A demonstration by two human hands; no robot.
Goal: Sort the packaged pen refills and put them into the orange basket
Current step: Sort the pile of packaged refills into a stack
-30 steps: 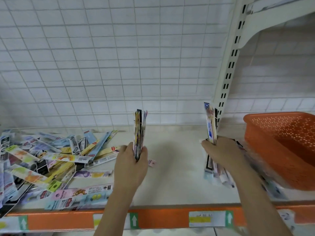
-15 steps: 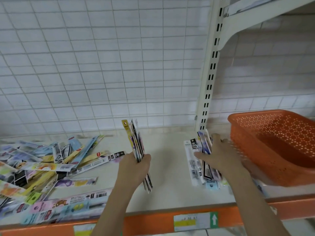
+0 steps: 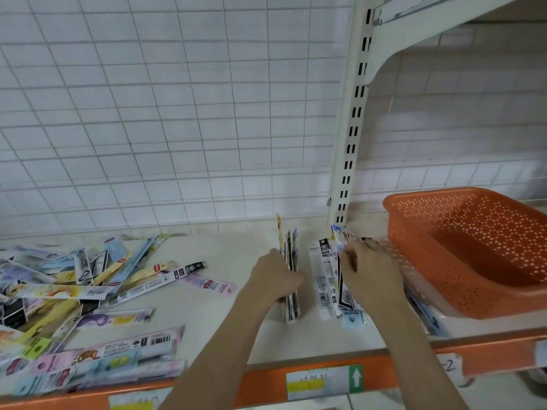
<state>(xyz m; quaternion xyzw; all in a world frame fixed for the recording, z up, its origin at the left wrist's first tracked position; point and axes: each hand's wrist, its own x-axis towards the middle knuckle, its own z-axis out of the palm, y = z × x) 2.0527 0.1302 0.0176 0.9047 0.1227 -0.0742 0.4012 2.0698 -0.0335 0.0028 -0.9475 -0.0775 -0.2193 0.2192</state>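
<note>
Two bare hands work at the middle of a cream-white shelf board (image 3: 207, 329) with an orange front rail (image 3: 488, 349). Left hand (image 3: 273, 279): fingers curled round a thin bundle of long flat packaged pen refills (image 3: 289, 255), held on edge, its top ends rising above the knuckles and its lower ends reaching down to the shelf board. Right hand (image 3: 370, 270): laid over a second, fanned stack of white and pale-blue refill packets (image 3: 325, 279) lying flat on the shelf board just beside the first bundle; fingers bent down onto the top packets, but whether they pinch them or only press on them I cannot tell. Loose heap of many-coloured refill packets (image 3: 74, 288): spread over the left part of the shelf board, pink, yellow, blue and black pieces overlapping at all angles, well apart from both hands. Orange perforated plastic basket (image 3: 438, 270): on the right end of the shelf board, just beside the right hand, its near wall touching a few more packets (image 3: 426, 315) that lie along its base; no packet shows inside it. Cream slotted metal upright (image 3: 352, 134): stands behind the flat stack. White wire grid panel (image 3: 177, 113): forms the back of the shelf. Paper price label with a green arrow (image 3: 324, 383): stuck on the orange rail below the hands.
</note>
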